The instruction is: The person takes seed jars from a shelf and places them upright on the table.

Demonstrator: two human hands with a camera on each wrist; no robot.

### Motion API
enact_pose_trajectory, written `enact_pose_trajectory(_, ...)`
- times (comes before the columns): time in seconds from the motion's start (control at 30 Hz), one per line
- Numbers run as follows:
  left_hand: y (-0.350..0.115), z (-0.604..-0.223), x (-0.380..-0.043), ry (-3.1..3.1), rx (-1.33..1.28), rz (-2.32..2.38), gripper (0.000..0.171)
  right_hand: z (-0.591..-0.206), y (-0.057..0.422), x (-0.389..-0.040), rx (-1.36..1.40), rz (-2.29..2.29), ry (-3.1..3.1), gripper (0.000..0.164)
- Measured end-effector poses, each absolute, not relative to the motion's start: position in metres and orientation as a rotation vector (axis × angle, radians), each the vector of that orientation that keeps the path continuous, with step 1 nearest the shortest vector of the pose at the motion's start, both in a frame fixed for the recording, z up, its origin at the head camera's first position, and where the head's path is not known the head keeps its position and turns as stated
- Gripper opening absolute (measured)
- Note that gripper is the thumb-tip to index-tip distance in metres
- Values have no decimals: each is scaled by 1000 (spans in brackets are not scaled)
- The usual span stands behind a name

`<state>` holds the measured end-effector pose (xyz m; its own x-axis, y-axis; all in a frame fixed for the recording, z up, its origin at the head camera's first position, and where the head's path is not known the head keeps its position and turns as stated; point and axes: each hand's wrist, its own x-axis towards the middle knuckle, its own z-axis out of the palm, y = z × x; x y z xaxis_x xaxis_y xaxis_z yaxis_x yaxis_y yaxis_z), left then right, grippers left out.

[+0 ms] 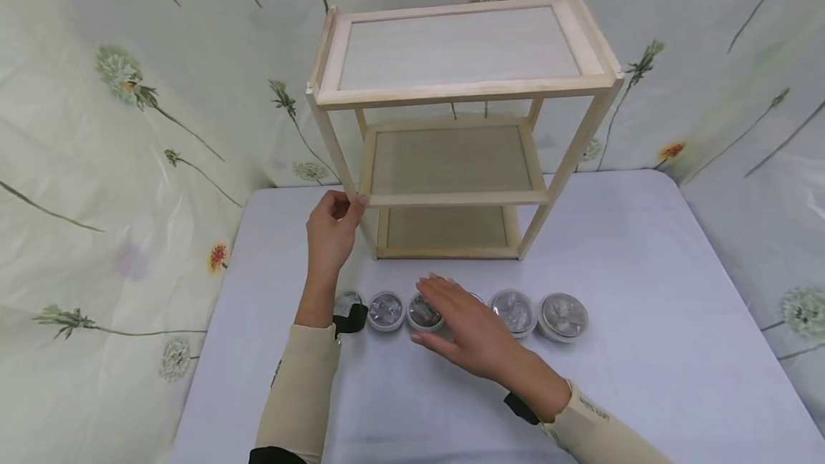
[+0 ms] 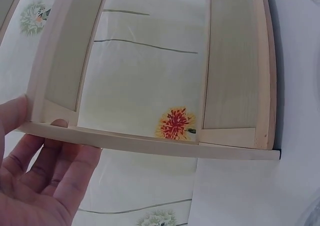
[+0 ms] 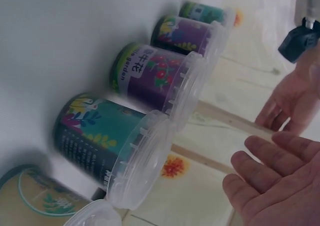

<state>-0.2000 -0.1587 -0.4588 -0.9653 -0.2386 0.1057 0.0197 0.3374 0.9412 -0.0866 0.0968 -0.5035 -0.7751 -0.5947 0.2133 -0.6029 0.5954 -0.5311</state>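
Note:
A pale wooden three-tier shelf rack (image 1: 459,49) stands upright on the table. My left hand (image 1: 330,235) grips its front left post at the middle shelf; in the left wrist view, the thumb and fingers (image 2: 75,178) lie on either side of the wooden bar. Over a row of small lidded tubs, my right hand (image 1: 473,331) hovers with fingers extended and holds nothing. It partly hides a tub in the row's middle. The right wrist view shows a teal tub (image 3: 97,133) and a purple tub (image 3: 145,76), both with clear lids, apart from that hand's fingers (image 3: 255,171).
The tubs line up in front of the rack, from the leftmost tub (image 1: 348,301) by my left wrist to the rightmost tub (image 1: 563,317). A white cloth covers the table (image 1: 644,256). Flower-printed sheeting (image 1: 161,92) hangs behind and at both sides.

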Motion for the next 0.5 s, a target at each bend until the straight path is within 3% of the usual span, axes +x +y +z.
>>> enact_pose_trajectory(0.27,-159,-463,-198,-2382,148,-1637,31,-507,106,-79,995,951,-2790,74)
enact_pose_trajectory(0.5,-161,-469,-176,-2457,75,-1526,37,-507,124,-67,925,947,-2850,76)
